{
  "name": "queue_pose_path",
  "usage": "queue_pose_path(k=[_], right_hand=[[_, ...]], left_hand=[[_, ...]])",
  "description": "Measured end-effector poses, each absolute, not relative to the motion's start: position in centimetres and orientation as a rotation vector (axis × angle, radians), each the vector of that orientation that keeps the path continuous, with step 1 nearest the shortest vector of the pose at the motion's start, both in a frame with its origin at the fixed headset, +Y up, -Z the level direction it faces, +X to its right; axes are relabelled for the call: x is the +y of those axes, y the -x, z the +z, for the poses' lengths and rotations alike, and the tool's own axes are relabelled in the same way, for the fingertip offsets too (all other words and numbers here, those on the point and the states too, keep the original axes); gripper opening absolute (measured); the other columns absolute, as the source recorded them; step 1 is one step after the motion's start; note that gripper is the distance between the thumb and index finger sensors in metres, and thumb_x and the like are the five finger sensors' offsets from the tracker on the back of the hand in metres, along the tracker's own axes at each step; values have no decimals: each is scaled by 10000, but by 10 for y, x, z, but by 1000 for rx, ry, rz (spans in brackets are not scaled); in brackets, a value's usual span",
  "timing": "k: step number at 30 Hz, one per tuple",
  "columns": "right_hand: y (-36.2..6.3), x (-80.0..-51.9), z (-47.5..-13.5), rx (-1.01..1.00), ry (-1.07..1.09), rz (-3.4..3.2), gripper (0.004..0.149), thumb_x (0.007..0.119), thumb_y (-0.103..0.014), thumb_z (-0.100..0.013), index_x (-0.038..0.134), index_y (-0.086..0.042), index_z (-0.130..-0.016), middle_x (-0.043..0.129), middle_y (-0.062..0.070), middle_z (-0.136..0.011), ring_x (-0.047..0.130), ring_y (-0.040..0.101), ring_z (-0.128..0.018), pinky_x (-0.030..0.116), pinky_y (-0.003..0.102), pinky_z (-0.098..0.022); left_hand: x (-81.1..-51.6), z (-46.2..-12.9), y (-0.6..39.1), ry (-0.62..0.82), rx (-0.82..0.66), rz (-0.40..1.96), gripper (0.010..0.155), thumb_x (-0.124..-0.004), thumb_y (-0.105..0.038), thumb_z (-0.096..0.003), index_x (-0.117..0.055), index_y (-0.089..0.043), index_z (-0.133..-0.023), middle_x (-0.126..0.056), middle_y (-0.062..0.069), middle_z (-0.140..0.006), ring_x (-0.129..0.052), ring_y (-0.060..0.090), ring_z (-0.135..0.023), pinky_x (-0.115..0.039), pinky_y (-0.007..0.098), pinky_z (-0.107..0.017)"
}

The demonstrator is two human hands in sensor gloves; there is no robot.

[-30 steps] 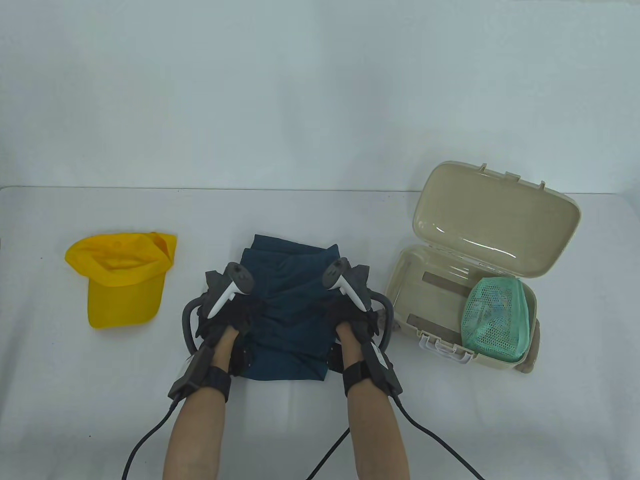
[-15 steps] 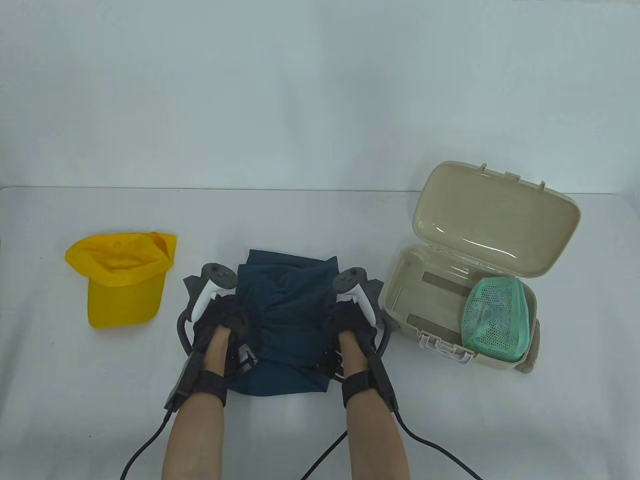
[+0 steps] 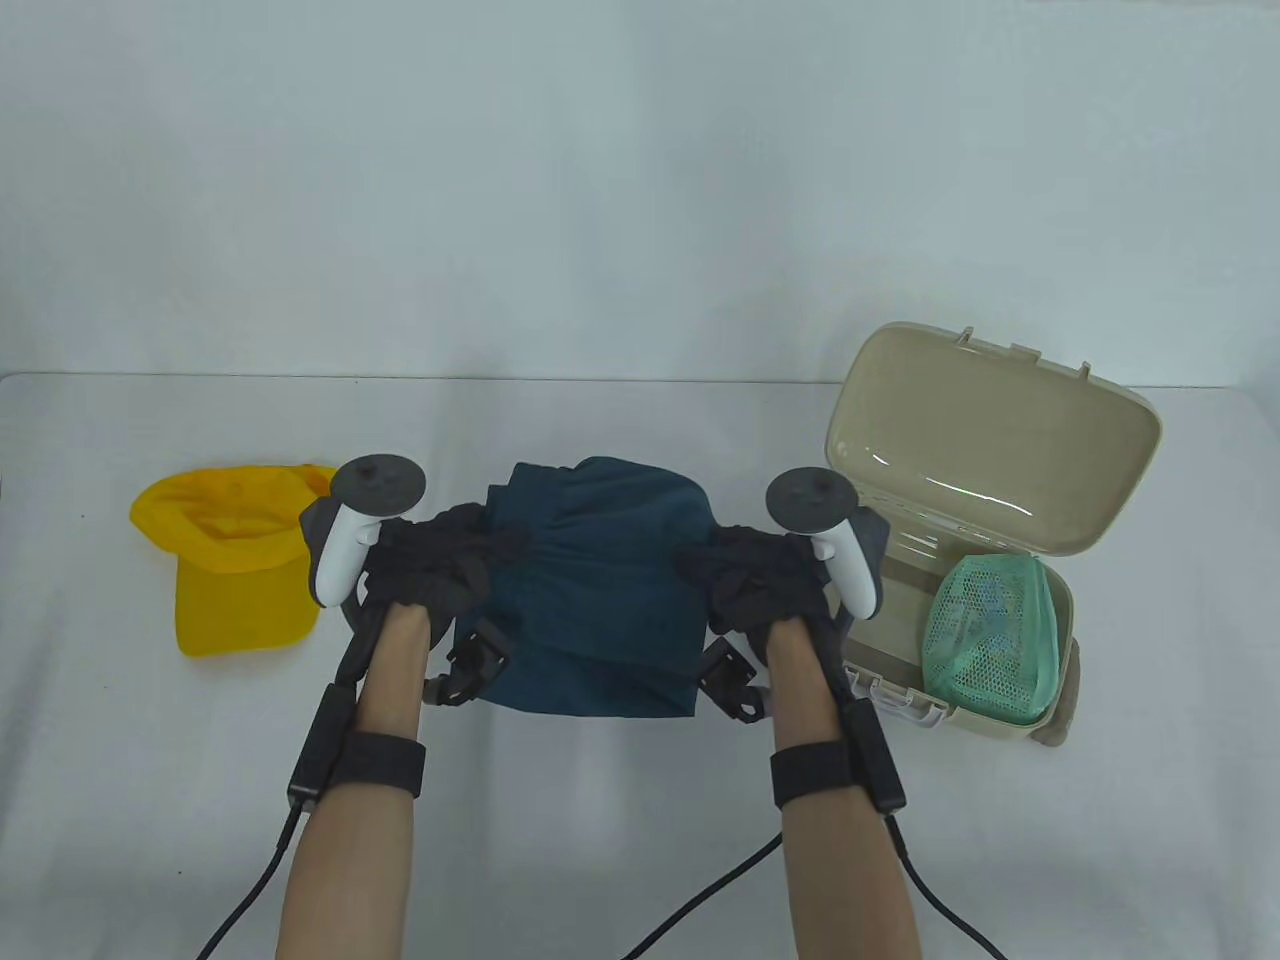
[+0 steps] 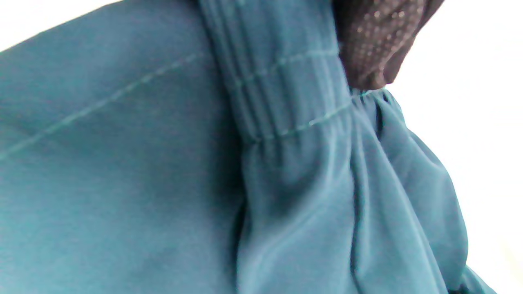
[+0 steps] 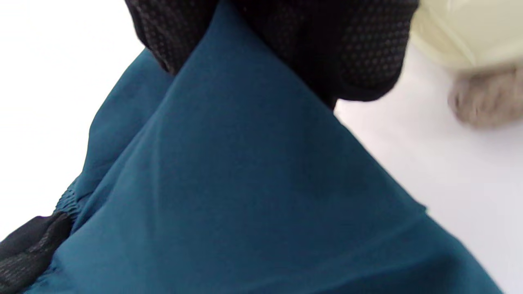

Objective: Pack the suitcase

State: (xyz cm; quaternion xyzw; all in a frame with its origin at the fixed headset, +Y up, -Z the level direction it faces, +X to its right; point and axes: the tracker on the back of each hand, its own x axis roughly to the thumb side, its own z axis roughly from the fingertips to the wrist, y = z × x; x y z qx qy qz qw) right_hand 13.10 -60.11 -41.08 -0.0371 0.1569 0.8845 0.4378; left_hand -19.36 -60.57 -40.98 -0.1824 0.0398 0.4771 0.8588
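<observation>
A folded dark teal garment (image 3: 600,590) hangs above the table between my two hands. My left hand (image 3: 440,575) grips its left edge and my right hand (image 3: 745,585) grips its right edge, fingers curled into the cloth. The left wrist view is filled by the teal garment (image 4: 204,171) with a gloved fingertip (image 4: 376,41) at the top. In the right wrist view gloved fingers (image 5: 327,45) pinch the teal garment (image 5: 245,196). The beige suitcase (image 3: 800,570) lies open at the right, lid (image 3: 990,440) upright, with a green mesh pouch (image 3: 990,625) in its right end.
A yellow cap (image 3: 240,560) lies on the white table at the left, close to my left hand. A beige knitted item (image 3: 1065,700) peeks out behind the suitcase's right end and shows in the right wrist view as a knitted item (image 5: 482,98). Cables trail from both wrists.
Both hands have taken hold of the garment's sides and raised it off the table, moving apart and up. The garment now hangs between them instead of lying flat.
</observation>
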Motion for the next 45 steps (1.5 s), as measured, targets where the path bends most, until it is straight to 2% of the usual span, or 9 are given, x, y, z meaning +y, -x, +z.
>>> queue_pose_path(k=[8,14,21,27,32,38,40,42,45], right_hand=[[-211,-531,-389,144,180,2238,432,784,-391,-495,789,-166,-864,987,-43,-642,1060,145,-484,898,312,-376],[-269,-517,-379,4,320,2271,432,781,-391,-496,780,-177,-871,977,-43,-655,1050,153,-509,889,324,-397],[-319,-544,-376,-43,494,2325,429,775,-389,-497,766,-200,-881,966,-52,-686,1036,174,-567,877,346,-436],[-345,-600,-385,39,617,2321,420,761,-370,-503,747,-223,-896,949,-54,-743,1017,202,-643,860,379,-486],[-355,-643,-393,111,673,2290,418,754,-363,-504,739,-237,-902,942,-60,-764,1006,206,-677,853,392,-505],[-359,-677,-403,199,716,2291,429,759,-377,-504,750,-219,-903,960,-52,-749,1029,195,-632,878,358,-456],[-358,-681,-405,272,705,2301,473,759,-394,-502,744,-178,-923,964,-23,-759,1032,204,-632,881,360,-444],[-358,-680,-405,334,676,2302,549,751,-440,-498,724,-130,-950,956,9,-783,1027,224,-647,882,369,-439],[-355,-664,-401,317,661,2336,665,733,-502,-491,670,-75,-997,918,67,-847,998,282,-697,869,389,-458]], left_hand=[[-546,-431,111,335,-134,1005,664,-749,-376,-533,-518,-88,-1085,-815,1,-942,-958,246,-734,-841,385,-574],[-545,-458,37,370,-238,926,653,-722,-391,-539,-491,-145,-1098,-792,-54,-984,-926,209,-846,-784,415,-666],[-589,-481,-29,484,-312,917,650,-670,-377,-558,-373,-205,-1110,-704,-118,-1055,-825,179,-987,-684,461,-756],[-654,-492,-61,597,-295,919,653,-647,-362,-563,-302,-268,-1108,-643,-178,-1088,-747,148,-1058,-651,459,-785],[-688,-496,-70,634,-248,879,654,-652,-355,-562,-298,-265,-1105,-643,-170,-1088,-754,158,-1049,-669,434,-776],[-697,-496,-79,647,-243,791,693,-668,-359,-567,-280,-189,-1115,-630,-60,-1095,-770,234,-1002,-675,394,-750],[-694,-495,-78,656,-256,768,759,-684,-429,-556,-262,-164,-1128,-592,10,-1125,-748,286,-1011,-691,410,-734],[-690,-493,-74,655,-246,776,796,-681,-473,-548,-254,-149,-1136,-543,93,-1152,-715,339,-1019,-690,431,-726],[-677,-489,-62,610,-240,775,809,-670,-497,-546,-245,-151,-1140,-501,115,-1170,-693,349,-1032,-677,455,-729]])
